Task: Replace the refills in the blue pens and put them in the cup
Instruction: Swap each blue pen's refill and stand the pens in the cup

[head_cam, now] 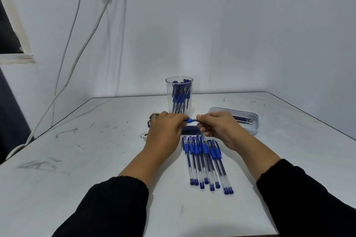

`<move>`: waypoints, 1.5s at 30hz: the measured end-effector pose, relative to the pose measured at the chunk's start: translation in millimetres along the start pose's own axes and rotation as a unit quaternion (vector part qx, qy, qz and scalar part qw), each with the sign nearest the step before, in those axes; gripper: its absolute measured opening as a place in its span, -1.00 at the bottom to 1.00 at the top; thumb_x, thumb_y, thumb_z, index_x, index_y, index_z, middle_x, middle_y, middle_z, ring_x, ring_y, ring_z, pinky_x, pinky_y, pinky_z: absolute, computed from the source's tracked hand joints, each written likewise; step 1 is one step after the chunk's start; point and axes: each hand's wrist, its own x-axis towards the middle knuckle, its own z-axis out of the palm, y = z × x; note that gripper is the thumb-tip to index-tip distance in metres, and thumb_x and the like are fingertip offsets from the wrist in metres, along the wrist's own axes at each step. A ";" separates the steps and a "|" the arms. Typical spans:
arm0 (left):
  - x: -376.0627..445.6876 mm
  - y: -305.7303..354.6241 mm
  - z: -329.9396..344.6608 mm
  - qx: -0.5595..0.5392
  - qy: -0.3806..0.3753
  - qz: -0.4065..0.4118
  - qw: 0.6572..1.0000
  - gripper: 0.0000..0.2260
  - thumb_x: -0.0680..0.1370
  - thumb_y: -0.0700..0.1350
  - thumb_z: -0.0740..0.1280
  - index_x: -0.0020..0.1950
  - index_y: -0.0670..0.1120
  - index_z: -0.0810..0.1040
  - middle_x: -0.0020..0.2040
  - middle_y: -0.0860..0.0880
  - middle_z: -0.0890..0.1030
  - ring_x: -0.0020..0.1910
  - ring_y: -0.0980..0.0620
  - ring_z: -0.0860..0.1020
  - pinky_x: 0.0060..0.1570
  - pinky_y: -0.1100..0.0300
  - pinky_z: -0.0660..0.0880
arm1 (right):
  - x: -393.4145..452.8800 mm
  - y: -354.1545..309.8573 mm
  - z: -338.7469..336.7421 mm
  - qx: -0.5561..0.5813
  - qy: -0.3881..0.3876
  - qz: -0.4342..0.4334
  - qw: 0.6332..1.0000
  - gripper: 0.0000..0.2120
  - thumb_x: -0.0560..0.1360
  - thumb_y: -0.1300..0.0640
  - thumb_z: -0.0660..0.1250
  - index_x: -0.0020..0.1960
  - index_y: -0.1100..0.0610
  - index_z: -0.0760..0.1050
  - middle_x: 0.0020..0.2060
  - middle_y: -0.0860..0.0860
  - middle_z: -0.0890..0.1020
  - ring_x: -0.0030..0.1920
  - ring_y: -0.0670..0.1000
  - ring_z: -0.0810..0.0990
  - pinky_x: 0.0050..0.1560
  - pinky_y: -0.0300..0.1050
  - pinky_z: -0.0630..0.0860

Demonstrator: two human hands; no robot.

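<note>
Two hands on one pen [189,120]: left hand [165,131] clamps barrel steady, right hand [219,129] pinches tip to twist; cup [179,95] behind, near for drop-off.

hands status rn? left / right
Left hand: closed round the blue pen, gripping its barrel.
Right hand: closed, fingers pinching the pen's tip end.

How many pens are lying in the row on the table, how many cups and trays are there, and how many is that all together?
Blue capped pens in the row: 7
Clear plastic cup, with pens in it: 1
Clear shallow plastic tray: 1
Total: 9
</note>
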 end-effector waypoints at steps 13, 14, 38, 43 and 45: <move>-0.4 0.5 -2.1 -0.011 0.033 0.026 0.999 -0.81 0.58 -0.16 0.27 0.14 -0.01 0.60 -0.01 0.04 0.65 -0.04 -0.03 0.49 -0.06 0.09 0.28 | -1.7 -4.9 1.3 -0.008 -0.020 0.023 1.000 -0.80 0.57 0.11 0.26 -0.01 0.25 0.54 -0.39 0.12 0.60 -0.45 -0.01 0.48 -0.41 -0.20 0.40; -0.3 0.4 -2.0 -0.010 0.032 0.026 0.999 -0.81 0.58 -0.16 0.26 0.13 -0.01 0.60 -0.01 0.04 0.65 -0.04 -0.03 0.49 -0.05 0.09 0.29 | -1.9 -4.6 1.1 -0.014 -0.024 0.014 1.000 -0.86 0.55 0.17 0.28 0.00 0.24 0.53 -0.39 0.12 0.60 -0.45 -0.01 0.48 -0.42 -0.19 0.41; -1.5 2.3 -1.8 -0.012 0.043 0.042 0.998 -0.81 0.56 -0.17 0.30 0.14 -0.03 0.60 -0.03 0.01 0.65 -0.05 -0.04 0.50 -0.06 0.04 0.36 | -1.3 -2.2 2.8 -0.052 -0.013 -0.001 0.999 -0.66 0.59 -0.02 0.26 -0.16 0.23 0.60 -0.36 0.09 0.62 -0.41 -0.02 0.51 -0.38 -0.21 0.43; -1.2 2.6 -2.3 -0.014 0.047 0.042 0.998 -0.81 0.55 -0.18 0.31 0.13 -0.02 0.61 -0.03 0.02 0.65 -0.06 -0.04 0.50 -0.07 0.05 0.35 | -1.8 -1.9 1.6 -0.049 -0.028 -0.016 0.998 -0.84 0.56 0.13 0.28 -0.09 0.21 0.56 -0.36 0.09 0.60 -0.41 -0.01 0.51 -0.39 -0.19 0.41; -1.9 2.6 -2.4 -0.015 0.047 0.045 0.998 -0.81 0.54 -0.18 0.32 0.12 -0.02 0.61 -0.04 0.02 0.66 -0.06 -0.04 0.51 -0.07 0.04 0.36 | -2.0 -1.2 2.8 -0.058 -0.024 -0.018 0.998 -0.80 0.57 0.11 0.28 -0.14 0.20 0.56 -0.36 0.09 0.60 -0.40 -0.02 0.51 -0.38 -0.19 0.42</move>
